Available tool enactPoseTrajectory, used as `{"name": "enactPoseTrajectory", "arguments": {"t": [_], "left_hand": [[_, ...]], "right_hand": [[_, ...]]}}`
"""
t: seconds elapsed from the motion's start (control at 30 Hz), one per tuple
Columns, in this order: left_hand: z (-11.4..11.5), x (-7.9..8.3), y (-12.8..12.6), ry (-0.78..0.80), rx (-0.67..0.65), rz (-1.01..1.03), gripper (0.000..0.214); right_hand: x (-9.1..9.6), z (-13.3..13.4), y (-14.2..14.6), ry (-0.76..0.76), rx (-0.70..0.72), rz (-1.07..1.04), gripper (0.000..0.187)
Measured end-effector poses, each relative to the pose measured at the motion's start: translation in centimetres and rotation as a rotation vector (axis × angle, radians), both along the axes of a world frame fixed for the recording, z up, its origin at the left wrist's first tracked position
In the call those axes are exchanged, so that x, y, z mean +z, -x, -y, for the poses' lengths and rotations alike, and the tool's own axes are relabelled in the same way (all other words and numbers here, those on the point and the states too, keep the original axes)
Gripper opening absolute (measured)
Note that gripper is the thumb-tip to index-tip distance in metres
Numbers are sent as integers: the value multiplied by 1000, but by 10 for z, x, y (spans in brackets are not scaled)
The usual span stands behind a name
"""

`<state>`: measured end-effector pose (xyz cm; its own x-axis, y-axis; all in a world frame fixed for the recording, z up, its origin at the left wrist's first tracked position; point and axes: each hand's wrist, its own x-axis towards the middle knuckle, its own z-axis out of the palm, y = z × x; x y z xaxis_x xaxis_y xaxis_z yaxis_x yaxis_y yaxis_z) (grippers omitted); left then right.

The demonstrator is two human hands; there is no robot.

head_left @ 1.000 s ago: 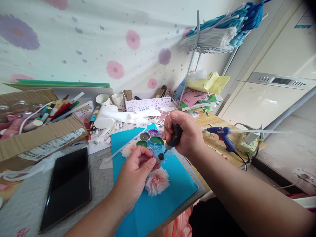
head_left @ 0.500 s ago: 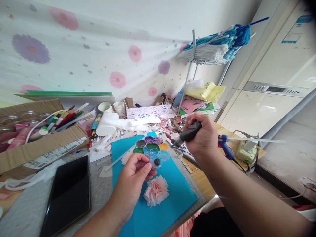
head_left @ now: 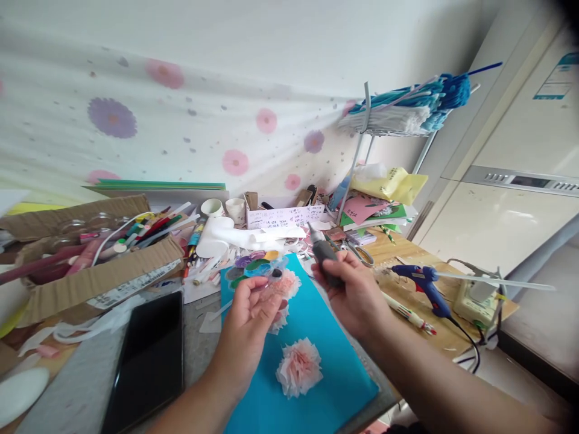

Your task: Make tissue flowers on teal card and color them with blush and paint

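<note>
My left hand [head_left: 251, 310] pinches the near edge of a clear flower-shaped paint palette [head_left: 257, 266]. Its wells hold purple, green, blue, orange and a dark blob of paint. In my right hand [head_left: 355, 292] is a black squeeze bottle of paint [head_left: 326, 260], its pale narrow tip pointing up, apart from the palette. Under both hands lies a blue sheet of paper [head_left: 339, 374]. A pink tissue-paper flower [head_left: 299, 367] rests on it near the front. Another pink tissue flower [head_left: 290, 282] shows behind the palette, and more pale petals are partly hidden by my left fingers.
A black phone [head_left: 147, 361] lies on the left, before a cardboard box [head_left: 136, 271] of pens. At right are a blue glue gun [head_left: 420, 283], a power strip [head_left: 474, 301], scissors [head_left: 364, 253] and a multicolour pen [head_left: 409, 312]. Paper cups [head_left: 212, 208] stand behind.
My right hand has lowered, and the bottle has turned from pointing down at the palette to tip up. The palette is tilted flatter, showing another flower behind. The view has shifted left and up.
</note>
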<state>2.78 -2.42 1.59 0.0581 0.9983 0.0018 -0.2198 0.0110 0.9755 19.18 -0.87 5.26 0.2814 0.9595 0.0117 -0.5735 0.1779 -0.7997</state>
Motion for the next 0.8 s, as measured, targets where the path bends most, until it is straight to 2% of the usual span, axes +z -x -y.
{"name": "enactPoseTrajectory", "arguments": {"t": [0.07, 0.13, 0.3, 0.37, 0.47, 0.53, 0.63, 0.7, 0.8], "left_hand": [[0, 3, 0, -16, 21, 52, 51], [0, 3, 0, -33, 18, 128, 55], [4, 0, 0, -27, -51, 293, 55], [5, 0, 0, -2, -33, 293, 56], [3, -2, 1, 10, -18, 272, 55], [0, -4, 1, -7, 5, 233, 48], [-5, -9, 3, -31, 55, 167, 43], [-7, -11, 4, -43, 48, 133, 41], [-10, -12, 5, -88, 39, 83, 38]], "right_hand": [[-8, 12, 21, -22, 86, 31, 38], [-18, 19, 39, -112, 134, 154, 35], [-45, 22, 62, -434, -103, 816, 21], [-51, 23, 64, -539, -102, 932, 15], [-51, 25, 63, -561, 6, 986, 22], [-46, 25, 58, -600, 95, 1024, 19], [-32, 19, 36, -680, 209, 1241, 11], [-20, 10, 8, -587, 241, 1448, 11], [-6, -6, -44, -399, 193, 1613, 19]]}}
